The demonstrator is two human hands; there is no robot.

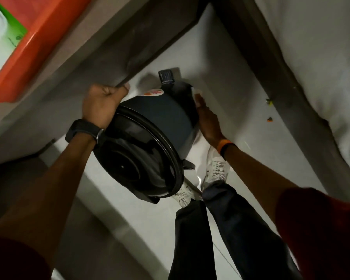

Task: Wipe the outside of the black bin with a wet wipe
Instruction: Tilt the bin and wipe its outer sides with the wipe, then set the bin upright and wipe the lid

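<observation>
Nearest the camera, two bare forearms reach down and forward, legs in dark trousers and white shoes (215, 168) below on the pale floor (226, 63). Between the hands, the black bin (166, 116) is held off the floor and tipped over: its round rimmed end (137, 156) faces back toward the camera, its long axis running away and up-right toward the pedal (167, 76) at the far end. Left hand (102, 104), watch (83, 131) on the wrist, sits at the bin's left upper edge with fingers curled tight; whether they grip the rim or the edge of the grey ledge (127, 75) just above, cannot tell. Right hand (207, 118), orange band (224, 145) at the wrist, lies flat along the bin's right side, fingers extended toward the far end, pressing a white wet wipe (196, 92) against the wall near the base. Judgement: right hand is the working one; the unwiped length lies along the axis, so strokes would run lengthwise, or the left hand would turn the bin. An orange and green object (14, 37) shows at far upper left.
</observation>
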